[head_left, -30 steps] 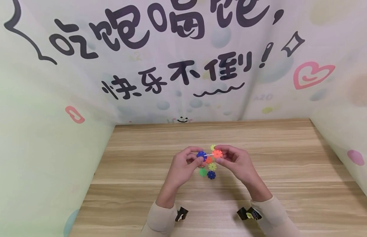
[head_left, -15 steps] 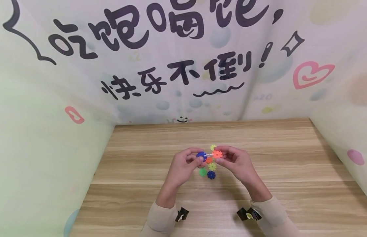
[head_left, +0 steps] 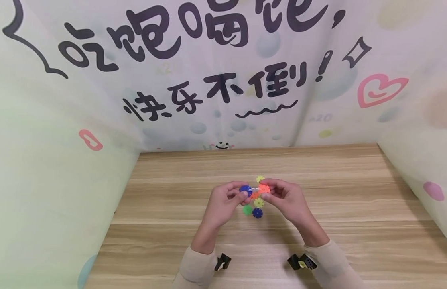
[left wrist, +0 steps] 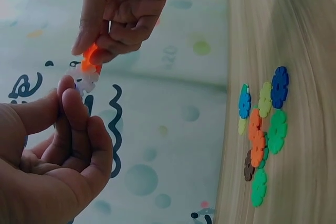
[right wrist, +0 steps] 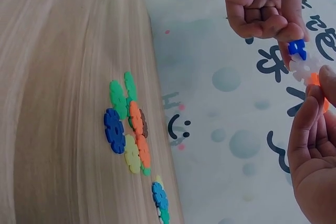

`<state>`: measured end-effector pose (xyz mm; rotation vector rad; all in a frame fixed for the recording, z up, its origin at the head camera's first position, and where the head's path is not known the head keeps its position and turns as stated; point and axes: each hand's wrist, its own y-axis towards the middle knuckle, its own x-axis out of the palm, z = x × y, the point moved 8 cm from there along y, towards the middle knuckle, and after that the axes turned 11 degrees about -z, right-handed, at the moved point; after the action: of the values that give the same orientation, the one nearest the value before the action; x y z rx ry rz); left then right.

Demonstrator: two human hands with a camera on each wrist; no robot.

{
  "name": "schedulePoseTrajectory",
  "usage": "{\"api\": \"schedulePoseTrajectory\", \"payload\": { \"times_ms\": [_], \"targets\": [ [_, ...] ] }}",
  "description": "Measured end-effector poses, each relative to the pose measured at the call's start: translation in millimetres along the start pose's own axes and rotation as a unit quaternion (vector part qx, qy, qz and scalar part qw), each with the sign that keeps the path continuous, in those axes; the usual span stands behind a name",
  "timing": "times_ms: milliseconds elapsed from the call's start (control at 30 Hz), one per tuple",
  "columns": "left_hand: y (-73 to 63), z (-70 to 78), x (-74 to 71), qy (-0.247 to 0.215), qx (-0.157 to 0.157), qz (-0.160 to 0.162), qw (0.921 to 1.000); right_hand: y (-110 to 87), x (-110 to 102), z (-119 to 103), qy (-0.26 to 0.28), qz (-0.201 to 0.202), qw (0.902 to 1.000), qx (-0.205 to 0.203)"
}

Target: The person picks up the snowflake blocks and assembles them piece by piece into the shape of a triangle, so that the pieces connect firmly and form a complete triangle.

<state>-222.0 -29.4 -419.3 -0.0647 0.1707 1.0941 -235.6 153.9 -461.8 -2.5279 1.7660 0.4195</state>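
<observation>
Above the table, my left hand pinches a blue notched snowflake disc between thumb and fingers. My right hand pinches an orange snowflake disc at the same height. Between these two sits a white snowflake disc, seen nearly edge-on from the head. It meets the orange disc on one side and the blue one on the other; how deep the slots engage cannot be told. In the left wrist view, fingers cover most of the blue disc.
Loose discs lie flat on the wooden table below the hands: a yellow one, a green one, a dark blue one, a brown one and several more. A printed cloth rises behind the table's back edge.
My right hand, with the orange disc, has shifted very slightly left and closer to my left hand. The white disc shows a little more of its face. The loose discs have not moved.
</observation>
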Motion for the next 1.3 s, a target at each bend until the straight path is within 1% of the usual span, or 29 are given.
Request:
{"api": "schedulePoseTrajectory", "payload": {
  "times_ms": [133,200,233,367,433,467,567,733,867,1033,1133,1200,1300],
  "targets": [
    [0.7,-2.9,0.7,0.004,-0.008,0.003,1.0,-0.5,1,-1,-0.004,-0.001,1.0,0.002],
    [2.8,-11.5,0.1,-0.001,-0.004,0.002,1.0,-0.6,2,-1,-0.006,-0.001,1.0,0.002],
    [3.0,-13.0,0.1,-0.002,-0.004,0.001,1.0,-0.5,2,-1,-0.007,-0.002,1.0,0.001],
    [2.0,-10.0,0.3,-0.005,0.004,-0.009,0.9999,0.3,2,0,-0.009,-0.007,0.9999,-0.005],
    [-0.2,-1.8,1.4,0.0,0.002,-0.014,0.9999,1.2,4,1,-0.003,-0.013,0.9998,-0.012],
    [-0.7,-0.6,1.7,0.0,0.004,-0.016,0.9999,1.7,5,1,0.0,-0.016,0.9997,-0.016],
    [-1.1,-2.6,2.6,-0.002,0.0,-0.021,0.9998,3.7,8,4,0.011,-0.027,0.9992,-0.027],
    [-3.7,-6.1,1.2,-0.004,-0.004,-0.014,0.9999,7.8,8,10,0.013,-0.045,0.9985,-0.029],
    [-5.3,-6.9,-3.3,-0.005,-0.002,0.001,1.0,13.3,-3,19,0.012,-0.035,0.9993,-0.007],
    [-7.1,-6.6,-6.8,-0.008,0.005,0.016,0.9998,20.6,-19,35,0.006,0.001,0.9987,0.05],
    [-7.2,-7.6,-7.1,-0.012,0.002,0.02,0.9997,24.2,-25,46,0.002,0.018,0.9964,0.083],
    [-6.2,-11.5,-7.1,-0.018,-0.005,0.02,0.9996,26.5,-28,52,0.002,0.025,0.9948,0.099],
    [-2.7,-22.9,-7.8,-0.028,-0.008,0.019,0.9994,29.9,-30,59,-0.01,0.03,0.9932,0.112]
  ]
}}
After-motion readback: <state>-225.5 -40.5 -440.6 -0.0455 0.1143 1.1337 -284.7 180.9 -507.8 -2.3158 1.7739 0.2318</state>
